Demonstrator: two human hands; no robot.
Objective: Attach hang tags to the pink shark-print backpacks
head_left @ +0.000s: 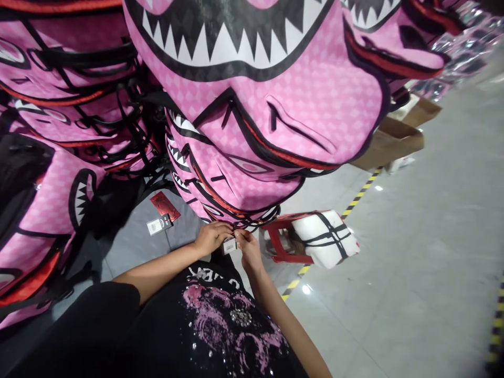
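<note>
A stack of pink backpacks (315, 100) with shark-teeth faces, black trim and red zip edges stands in front of me. At the front lower edge of a pink backpack (260, 197), my left hand (214, 237) has its fingers closed in a pinch; what they grip is hidden. Close beside it, my right hand (249, 248) pinches at the top of a small white hang tag (229, 245). This tag hangs between both hands, just below the backpack's edge. Its cord is too small to make out.
On the grey table (134, 241) lie a red packet (165, 205) and another white tag (158, 224). More pink backpacks (82, 110) are piled at left. A red stool (281, 239) with a white strapped bundle (323, 239) stands on the floor, near brown cardboard (397, 142) and yellow-black tape (362, 189).
</note>
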